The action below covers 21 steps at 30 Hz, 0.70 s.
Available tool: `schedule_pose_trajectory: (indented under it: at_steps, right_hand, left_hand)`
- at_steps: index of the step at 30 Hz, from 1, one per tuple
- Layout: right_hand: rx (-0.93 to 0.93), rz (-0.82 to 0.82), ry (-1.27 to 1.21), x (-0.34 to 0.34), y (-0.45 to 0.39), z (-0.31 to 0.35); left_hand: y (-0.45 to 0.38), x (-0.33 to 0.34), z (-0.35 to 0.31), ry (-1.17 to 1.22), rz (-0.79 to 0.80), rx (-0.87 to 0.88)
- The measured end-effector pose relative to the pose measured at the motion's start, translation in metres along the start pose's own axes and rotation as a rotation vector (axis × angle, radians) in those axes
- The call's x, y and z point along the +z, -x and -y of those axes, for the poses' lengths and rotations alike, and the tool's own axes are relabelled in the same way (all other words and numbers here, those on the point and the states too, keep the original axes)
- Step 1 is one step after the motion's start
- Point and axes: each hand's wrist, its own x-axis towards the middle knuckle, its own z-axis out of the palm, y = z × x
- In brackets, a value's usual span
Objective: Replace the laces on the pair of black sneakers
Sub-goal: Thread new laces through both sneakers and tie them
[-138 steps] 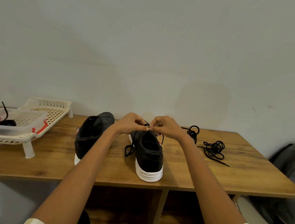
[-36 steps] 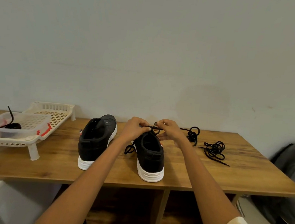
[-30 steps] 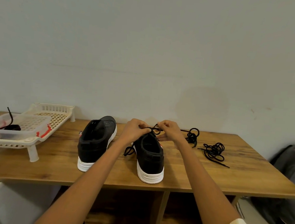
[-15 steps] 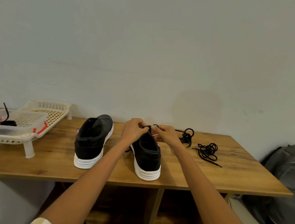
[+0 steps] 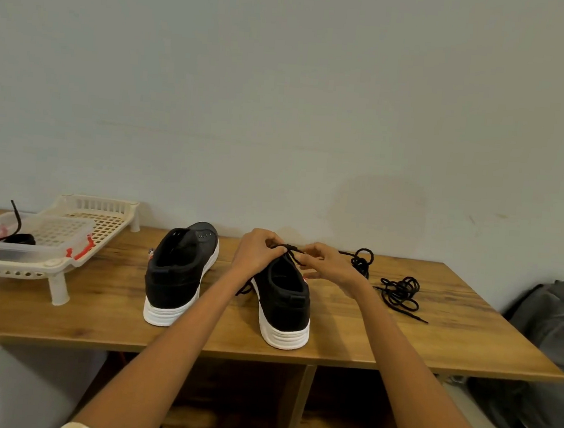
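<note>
Two black sneakers with white soles stand heel-first toward me on the wooden table (image 5: 348, 340). The left sneaker (image 5: 178, 273) has no lace that I can see. Over the tongue of the right sneaker (image 5: 284, 298), my left hand (image 5: 257, 252) and my right hand (image 5: 327, 264) each pinch a part of the black lace (image 5: 289, 248) stretched between them. A loop of that lace hangs down the shoe's left side. Two loose bundles of black lace (image 5: 401, 292) lie on the table to the right.
A cream plastic rack (image 5: 64, 264) stands at the left with a clear box (image 5: 32, 244) on it holding a black lace. A grey bag (image 5: 553, 353) sits on the floor past the table's right edge. A plain wall stands behind the table.
Both hands stay at the right sneaker's tongue, working the lace. A short stretch of lace now shows taut between them. The camera has shifted slightly.
</note>
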Motion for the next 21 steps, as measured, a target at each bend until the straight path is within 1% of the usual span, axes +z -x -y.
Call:
schedule_pose_trajectory:
  at_steps: [3,4,5,7,9,10,11,14,17,18,19,20,21]
  right_hand:
    - [-0.142,-0.167,0.078,-0.007,0.001,0.008]
    - [-0.196,-0.188,0.107,-0.007,0.0,0.011]
    - [-0.238,-0.173,0.141,-0.006,-0.002,0.013]
    - [-0.286,-0.079,0.248,0.004,-0.006,0.016]
    - [-0.302,0.015,0.34,0.015,-0.011,0.016]
    - [-0.294,0.03,0.334,0.018,-0.012,0.017]
    - [-0.286,0.024,0.309,0.02,-0.014,0.017]
    - [-0.298,-0.024,0.3,0.017,-0.019,0.016]
    - [-0.261,-0.051,0.274,0.018,-0.021,0.014]
    - [-0.249,-0.059,0.257,0.018,-0.022,0.012]
    - [-0.237,-0.065,0.245,0.019,-0.022,0.011]
    - [-0.223,-0.067,0.232,0.019,-0.023,0.01]
    - [-0.209,-0.066,0.218,0.019,-0.023,0.01]
  left_hand:
    - [0.001,-0.001,-0.001,-0.005,0.01,0.027]
    - [0.002,-0.001,-0.001,0.0,0.014,0.041]
    - [0.003,-0.001,-0.001,0.005,0.018,0.054]
    - [0.003,-0.002,0.001,0.017,0.023,0.055]
    - [0.005,-0.003,0.001,0.027,0.015,0.023]
    - [0.005,-0.004,0.001,0.017,0.002,0.013]
    - [0.006,-0.006,0.0,-0.024,-0.013,0.012]
    - [0.006,-0.015,-0.003,-0.266,-0.047,0.045]
    - [0.003,-0.025,0.002,-0.408,0.01,0.025]
    - [0.002,-0.028,0.004,-0.388,0.031,-0.003]
    - [-0.001,-0.031,0.006,-0.289,0.048,-0.032]
    - [-0.002,-0.034,0.006,-0.106,0.049,-0.068]
    - [-0.004,-0.038,0.004,0.141,0.028,-0.125]
